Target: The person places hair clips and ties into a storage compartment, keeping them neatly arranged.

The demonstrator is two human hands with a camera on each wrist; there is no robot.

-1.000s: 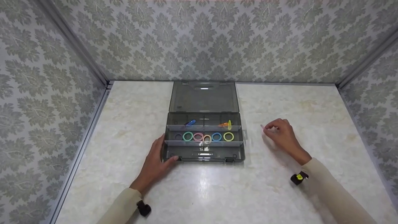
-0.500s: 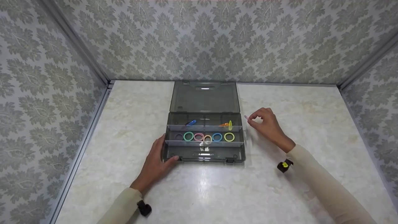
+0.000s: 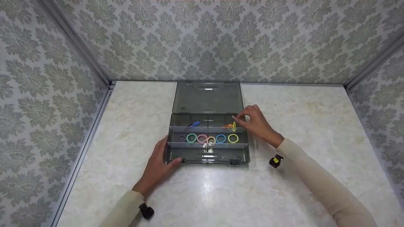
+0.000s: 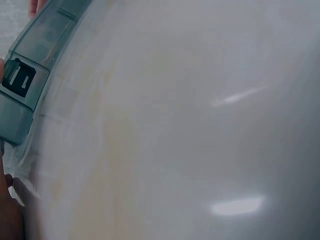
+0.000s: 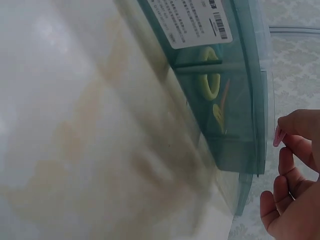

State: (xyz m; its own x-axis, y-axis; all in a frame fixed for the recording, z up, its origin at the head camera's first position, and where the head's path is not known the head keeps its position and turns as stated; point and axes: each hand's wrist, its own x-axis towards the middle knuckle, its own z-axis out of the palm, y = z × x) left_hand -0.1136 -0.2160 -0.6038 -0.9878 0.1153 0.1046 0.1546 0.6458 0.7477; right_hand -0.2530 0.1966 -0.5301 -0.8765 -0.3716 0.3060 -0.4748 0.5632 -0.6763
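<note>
My right hand (image 3: 257,123) pinches a small pink hair clip (image 5: 279,135) between thumb and forefinger, over the back right compartment of a smoky-grey plastic organizer box (image 3: 186,154). That back row holds a blue hair clip (image 3: 194,124), an orange hair clip (image 3: 227,126) and a yellow hair clip (image 3: 234,126). Several coloured hair ties, among them a green hair tie (image 3: 191,138) and a yellow hair tie (image 3: 233,138), lie in the middle row. At the box's front left corner, my left hand (image 3: 159,167) grips with its thumb on the front edge and its fingers along the left side.
The box lid (image 3: 208,99) lies folded back toward the patterned wall (image 3: 205,41). Thin upright dividers (image 3: 206,145) separate the rows. A pale marbled table (image 3: 303,195) surrounds the box, with wall panels on both sides.
From right of the box, my right hand has moved left and away from me, carrying the pink hair clip over the back row. My left hand has stayed in place.
</note>
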